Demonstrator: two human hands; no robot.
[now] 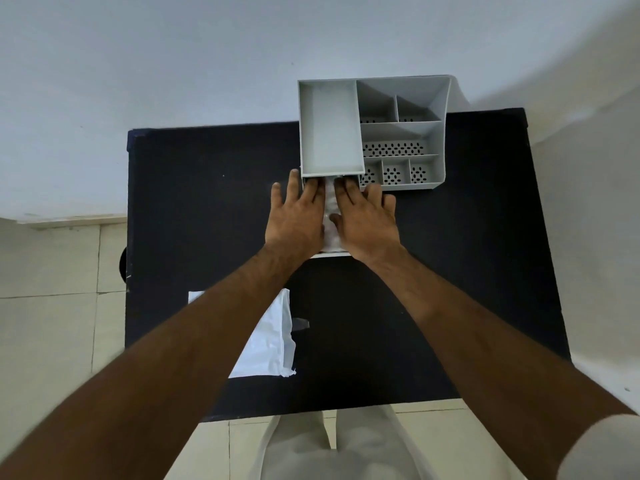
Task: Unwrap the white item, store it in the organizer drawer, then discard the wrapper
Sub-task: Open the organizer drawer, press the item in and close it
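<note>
At the bottom of the frame the person's pale trousers stood against the near edge of the black desk (194,188), and both bare forearms reached up the picture toward the centre. Left of centre in the lower half, partly under the left forearm, a crumpled white wrapper (268,344) lay flat on the desk, well apart from the hands and apparently empty. Farther up, at mid-frame, the left hand (298,216) and the right hand (367,220) lay side by side, palms down and fingers spread, pressing on the white item (330,216), of which only a pale strip showed between them. It seemed to sit in the pulled-out organizer drawer (329,255), whose white front edge peeked out below the wrists. The fingertips reached the mouth of the grey organizer (403,133) just beyond, at the upper centre, which had a deep open bin on its left and small perforated compartments on its right. The step in hand looked like the storing: the item was being settled into the drawer. Next, the drawer probably wanted pushing shut, after which the wrapper remained to be picked up and discarded; no bin showed in view.
</note>
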